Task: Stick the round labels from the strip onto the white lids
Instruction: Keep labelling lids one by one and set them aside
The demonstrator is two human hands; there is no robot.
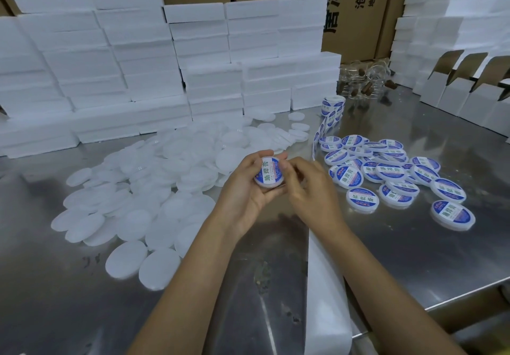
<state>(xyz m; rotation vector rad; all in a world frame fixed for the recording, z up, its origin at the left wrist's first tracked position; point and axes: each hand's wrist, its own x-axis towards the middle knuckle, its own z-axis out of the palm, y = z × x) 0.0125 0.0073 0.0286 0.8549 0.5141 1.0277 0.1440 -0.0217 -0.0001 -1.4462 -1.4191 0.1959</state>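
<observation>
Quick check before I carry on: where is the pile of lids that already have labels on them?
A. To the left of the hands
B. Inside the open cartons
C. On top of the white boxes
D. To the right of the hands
D: the labelled lids lie in a heap on the steel table to the right of the hands, while the plain white lids lie to the left.

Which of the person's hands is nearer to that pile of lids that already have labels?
Right. The right hand is beside the labelled lids, just left of them. The left hand, holding a lid, is farther left, toward the plain lids.
</observation>
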